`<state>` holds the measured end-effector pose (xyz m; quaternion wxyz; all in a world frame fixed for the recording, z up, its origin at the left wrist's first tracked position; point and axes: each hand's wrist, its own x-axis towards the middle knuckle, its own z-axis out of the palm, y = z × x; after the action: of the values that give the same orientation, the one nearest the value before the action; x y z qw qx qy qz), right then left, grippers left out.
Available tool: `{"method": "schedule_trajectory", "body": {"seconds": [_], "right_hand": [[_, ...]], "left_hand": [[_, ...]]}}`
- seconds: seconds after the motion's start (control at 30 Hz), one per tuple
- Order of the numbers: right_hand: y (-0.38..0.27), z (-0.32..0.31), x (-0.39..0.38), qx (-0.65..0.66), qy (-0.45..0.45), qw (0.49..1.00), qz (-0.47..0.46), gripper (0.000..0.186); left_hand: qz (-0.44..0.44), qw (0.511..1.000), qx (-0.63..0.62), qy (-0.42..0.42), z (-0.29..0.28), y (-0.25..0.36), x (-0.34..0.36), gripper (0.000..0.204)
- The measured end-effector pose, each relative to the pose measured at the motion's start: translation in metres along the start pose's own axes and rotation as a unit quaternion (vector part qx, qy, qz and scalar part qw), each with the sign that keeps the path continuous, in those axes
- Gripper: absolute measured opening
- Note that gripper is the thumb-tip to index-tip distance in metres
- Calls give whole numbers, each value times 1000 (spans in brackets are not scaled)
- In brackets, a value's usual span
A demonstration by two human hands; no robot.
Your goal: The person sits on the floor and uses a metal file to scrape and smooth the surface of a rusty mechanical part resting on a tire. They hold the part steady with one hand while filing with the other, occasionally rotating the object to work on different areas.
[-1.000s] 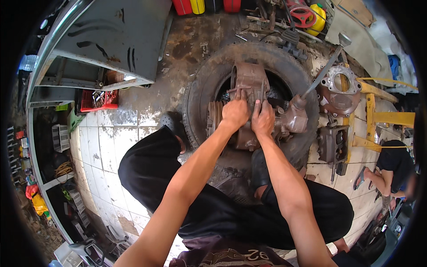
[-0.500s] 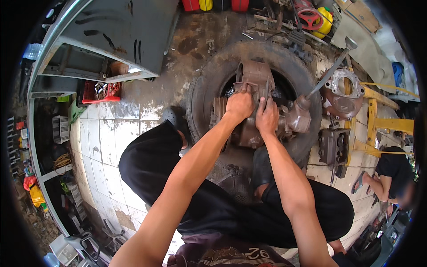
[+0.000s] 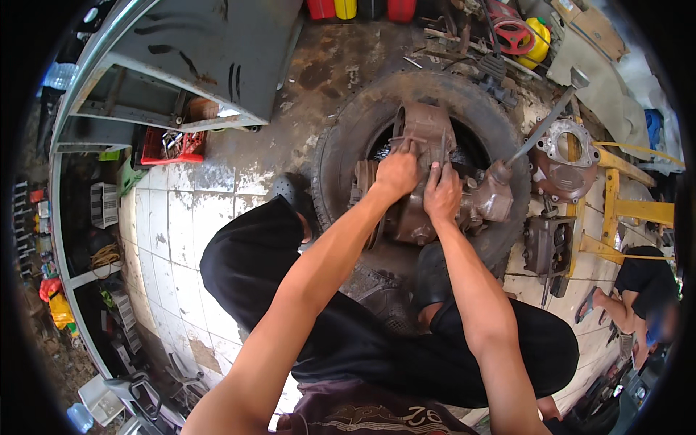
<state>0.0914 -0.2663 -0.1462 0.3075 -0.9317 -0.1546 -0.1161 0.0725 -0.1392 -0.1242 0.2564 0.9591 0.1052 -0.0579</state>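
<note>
A brown metal gearbox housing (image 3: 428, 119) lies on a large tyre (image 3: 341, 109) between my feet. My left hand (image 3: 399, 172) is closed at the housing's middle, its fingertips against a thin flat edge. Whether that edge is a loose piece or part of the housing I cannot tell. Just right of it, my right hand (image 3: 443, 196) is closed around a slim, dark pointed metal tool (image 3: 444, 145), which points away from me along the housing. The fingers hide its lower part. A long lever (image 3: 540, 130) rises from the housing's right end.
Right of the tyre lie a round flanged casing (image 3: 569, 170) and a blocky metal part (image 3: 547, 245), beside a yellow frame (image 3: 612, 210). A grey metal cabinet (image 3: 196, 54) and a red tool tray (image 3: 152, 148) are at left. Another person (image 3: 641, 286) crouches at far right.
The whole view has shifted slightly, so the scene sits a little lower and farther right. Both hands keep nearly the same places on the housing, and the right still grips the slim tool.
</note>
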Motion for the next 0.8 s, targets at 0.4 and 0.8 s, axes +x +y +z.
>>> {"method": "schedule_trajectory", "body": {"seconds": [0.4, 0.8], "right_hand": [[-1, -3, 3, 1, -4, 1000, 0, 29], [-2, -4, 4, -2, -28, 1000, 4, 28]], "left_hand": [[27, 998, 27, 44, 13, 0, -7, 56], [15, 999, 25, -20, 1, -4, 1, 57]]}}
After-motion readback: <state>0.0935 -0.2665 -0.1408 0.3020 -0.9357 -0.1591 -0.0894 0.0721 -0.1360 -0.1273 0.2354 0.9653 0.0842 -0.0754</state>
